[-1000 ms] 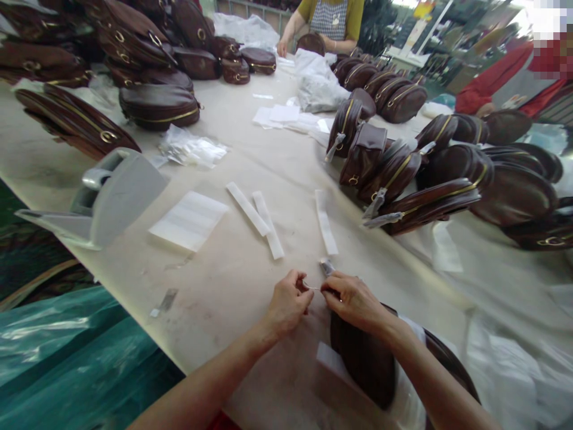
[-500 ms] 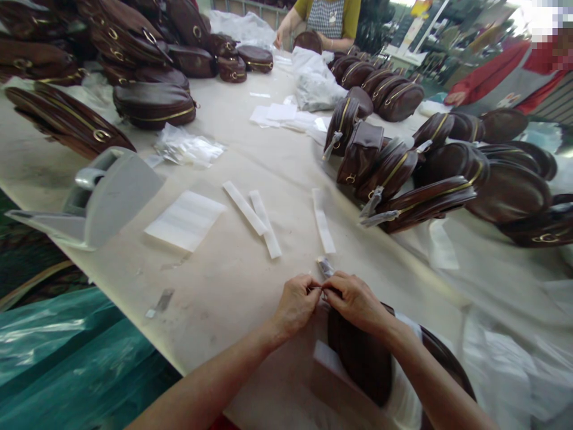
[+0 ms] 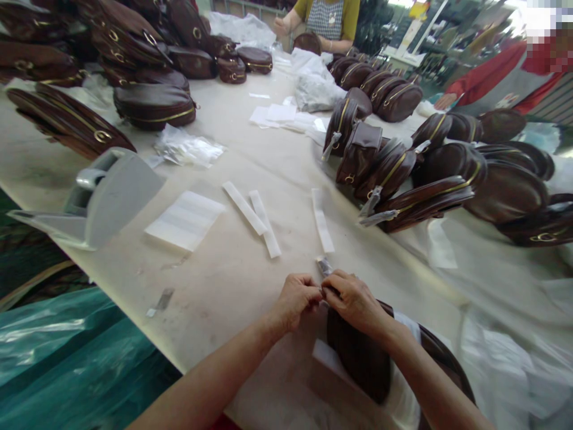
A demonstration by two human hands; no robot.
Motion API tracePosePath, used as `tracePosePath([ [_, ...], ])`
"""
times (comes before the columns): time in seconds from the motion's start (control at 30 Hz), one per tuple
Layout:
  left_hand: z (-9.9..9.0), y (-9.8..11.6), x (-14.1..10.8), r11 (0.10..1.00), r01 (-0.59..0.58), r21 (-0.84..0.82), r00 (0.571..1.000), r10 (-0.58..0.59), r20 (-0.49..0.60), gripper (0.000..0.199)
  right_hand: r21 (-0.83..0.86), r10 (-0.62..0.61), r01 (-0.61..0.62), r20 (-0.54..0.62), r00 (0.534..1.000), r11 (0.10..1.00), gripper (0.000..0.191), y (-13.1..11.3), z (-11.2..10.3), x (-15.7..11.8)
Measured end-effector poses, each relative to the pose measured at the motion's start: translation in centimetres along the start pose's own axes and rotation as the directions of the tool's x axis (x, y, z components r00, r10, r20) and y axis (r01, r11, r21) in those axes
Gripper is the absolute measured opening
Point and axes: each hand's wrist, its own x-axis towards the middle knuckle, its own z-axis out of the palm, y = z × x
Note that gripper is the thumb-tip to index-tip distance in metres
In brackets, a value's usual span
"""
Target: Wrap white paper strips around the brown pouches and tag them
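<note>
Broad cream work table [image 3: 215, 286], rounded dark-brown leather-look bags [image 3: 400, 103] in rows beyond. Left hand [image 3: 298, 301], right hand [image 3: 356, 303] pinched narrow, fingertips meeting; what they hold too small to tell. Smooth dark-brown leather-look bag [image 3: 362, 361] partly beneath right hand. Gap between them closed since second ago: likely fine two-handed fingerwork.

The left hand [image 3: 299, 300] and right hand [image 3: 357, 301] meet (fingertips pinched) by a brown bag [image 3: 363, 358].

Two hands [image 3: 299, 300], three white strips [image 3: 244, 208] ahead, two co-workers [image 3: 329, 21], one grey holder [image 3: 119, 203]
</note>
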Motion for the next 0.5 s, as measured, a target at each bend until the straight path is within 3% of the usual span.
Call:
tracePosePath([
  [0.1, 0.0, 0.0, 0.1, 0.983, 0.076, -0.168, 0.997, -0.069, 0.047, 0.015, 0.064, 0.045, -0.042, -0.041, 0.998, 0.997, 0.017, 0.7, -1.1, -0.3],
  [0.17, -0.2, 0.1, 0.3, 0.961, 0.101, -0.257, 0.994, -0.085, 0.074, 0.018, 0.066, 0.138, -0.135, -0.04, 0.99, 0.989, 0.02, 1.6, -1.9, -0.5],
  [0.27, -0.4, 0.1, 0.4, 0.929, 0.11, -0.353, 0.991, -0.077, 0.107, 0.019, 0.071, 0.234, -0.242, 0.1, 0.967, 0.968, 0.028, 3.0, -2.7, -1.0],
  [0.37, -0.5, 0.2, 0.4, 0.902, 0.091, -0.423, 0.992, -0.046, 0.115, 0.021, 0.153, 0.177, -0.209, 0.197, 0.964, 0.966, 0.031, 3.7, -2.8, -1.2],
  [0.5, -0.7, 0.3, 0.3, 0.877, 0.057, -0.478, 0.996, -0.016, 0.091, 0.03, 0.25, 0.178, -0.222, 0.187, 0.966, 0.942, 0.026, 3.8, -2.4, -0.9],
])
